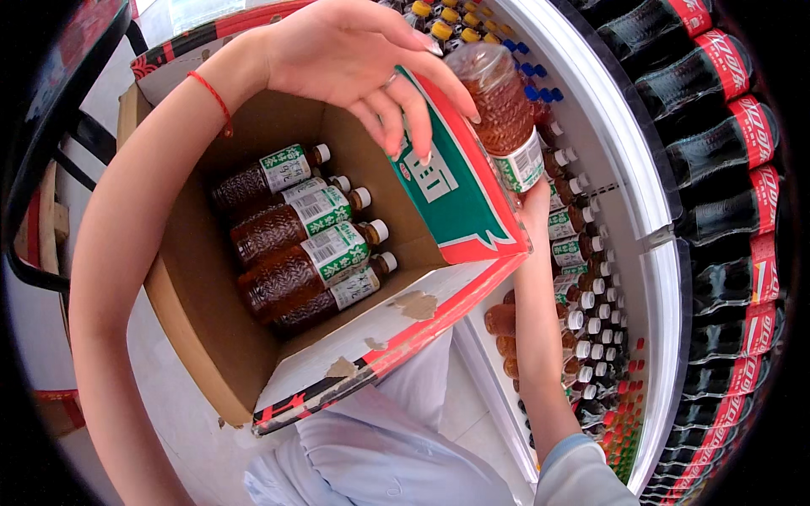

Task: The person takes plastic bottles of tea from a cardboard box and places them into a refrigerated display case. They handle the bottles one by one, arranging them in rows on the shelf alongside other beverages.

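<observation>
A tilted plastic bottle of brown tea [503, 101], with a green and white label, is in my right hand [536, 197], gripped near its lower end in view. My left hand [354, 60] reaches over the cardboard carton [209, 373], its fingers apart and holding nothing. Its fingertips hang over the green and red carton flap [443, 190]; one is close beside the held bottle, and I cannot tell whether they touch. Inside the carton, several similar tea bottles [297, 259] lie on their sides, white caps toward the right.
An open drinks cooler [633, 126] with rows of bottles [585, 303] runs along the right. Cola bottles [709, 152] line its outer side. At the left is a black-framed chair [69, 139]. My light-coloured clothing [380, 449] is below the carton.
</observation>
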`<state>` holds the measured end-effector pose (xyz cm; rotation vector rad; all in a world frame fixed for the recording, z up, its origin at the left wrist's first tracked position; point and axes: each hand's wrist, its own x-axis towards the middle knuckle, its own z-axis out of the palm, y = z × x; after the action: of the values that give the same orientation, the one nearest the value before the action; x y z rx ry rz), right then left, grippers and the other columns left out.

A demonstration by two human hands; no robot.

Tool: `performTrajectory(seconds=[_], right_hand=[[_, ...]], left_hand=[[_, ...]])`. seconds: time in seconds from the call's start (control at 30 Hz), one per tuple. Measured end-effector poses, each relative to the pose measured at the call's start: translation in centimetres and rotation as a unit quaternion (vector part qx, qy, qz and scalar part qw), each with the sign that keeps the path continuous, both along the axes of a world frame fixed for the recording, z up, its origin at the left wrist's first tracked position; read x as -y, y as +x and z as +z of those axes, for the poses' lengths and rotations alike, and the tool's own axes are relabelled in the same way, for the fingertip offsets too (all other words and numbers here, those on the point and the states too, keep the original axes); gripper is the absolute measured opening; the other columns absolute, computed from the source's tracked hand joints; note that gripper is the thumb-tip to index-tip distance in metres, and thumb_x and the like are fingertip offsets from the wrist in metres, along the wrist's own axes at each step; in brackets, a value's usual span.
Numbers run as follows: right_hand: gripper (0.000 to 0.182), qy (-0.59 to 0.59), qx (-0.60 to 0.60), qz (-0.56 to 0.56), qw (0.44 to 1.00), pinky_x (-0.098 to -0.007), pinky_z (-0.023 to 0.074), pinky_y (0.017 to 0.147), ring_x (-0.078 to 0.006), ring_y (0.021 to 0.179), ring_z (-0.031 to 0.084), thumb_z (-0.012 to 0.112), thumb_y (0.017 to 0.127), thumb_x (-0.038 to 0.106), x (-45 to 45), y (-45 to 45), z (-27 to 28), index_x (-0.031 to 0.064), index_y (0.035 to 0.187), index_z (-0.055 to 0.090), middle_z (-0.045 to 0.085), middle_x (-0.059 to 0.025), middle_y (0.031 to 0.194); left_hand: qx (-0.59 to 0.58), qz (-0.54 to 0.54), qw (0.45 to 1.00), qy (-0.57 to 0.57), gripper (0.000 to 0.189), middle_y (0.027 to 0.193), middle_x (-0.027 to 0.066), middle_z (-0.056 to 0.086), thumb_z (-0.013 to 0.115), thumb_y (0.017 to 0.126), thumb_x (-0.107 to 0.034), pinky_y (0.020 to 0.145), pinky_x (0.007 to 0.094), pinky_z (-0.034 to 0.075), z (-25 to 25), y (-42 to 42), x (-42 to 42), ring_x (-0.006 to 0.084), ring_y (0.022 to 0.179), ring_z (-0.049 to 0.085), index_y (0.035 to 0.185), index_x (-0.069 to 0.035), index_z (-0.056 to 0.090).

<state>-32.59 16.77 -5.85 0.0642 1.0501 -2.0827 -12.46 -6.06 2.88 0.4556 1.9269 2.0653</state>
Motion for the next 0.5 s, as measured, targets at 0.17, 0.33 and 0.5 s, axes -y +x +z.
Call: performTrajectory(seconds=[0.17,0.33,0.5], right_hand=[[0.018,0.109,-0.096,-0.121,0.982,-0.0232,0.0207,0.032,-0.0105,0.035,0.032,0.046,0.085,0.022,-2.4,-2.5,-3.5,0.0085,0.078,0.055,0.056,-0.0008,0.066],[0.006,0.145,-0.291,-0.121,0.938,-0.0273,0.0462,0.06,-0.014,0.065,0.058,0.06,0.074,0.008,-4.6,-4.2,-2.7,0.0024,0.073,0.058,0.061,-0.0055,0.074],[0.009,0.303,-0.558,-0.043,0.771,-0.0245,0.0438,0.063,-0.0101,0.067,0.057,0.07,0.068,0.005,-3.0,-3.4,-1.2,0.0003,0.069,0.062,0.062,-0.0035,0.071]], left_hand=[[0.016,0.021,0.99,-0.138,0.035,0.098,0.0172,0.064,0.056,0.084,-0.016,0.077,0.0287,0.05,-2.2,0.2,1.3,0.0191,0.085,0.063,0.112,0.004,0.053],[0.189,-0.031,0.931,-0.31,0.036,0.103,0.0125,0.065,0.053,0.086,-0.027,0.081,0.0291,0.047,-3.3,-0.5,1.0,0.0195,0.09,0.064,0.111,-0.002,0.057],[0.209,-0.037,0.914,-0.347,0.04,0.104,0.0139,0.065,0.05,0.087,-0.031,0.083,0.0318,0.046,-3.5,-0.5,0.9,0.021,0.091,0.064,0.114,-0.001,0.055]])
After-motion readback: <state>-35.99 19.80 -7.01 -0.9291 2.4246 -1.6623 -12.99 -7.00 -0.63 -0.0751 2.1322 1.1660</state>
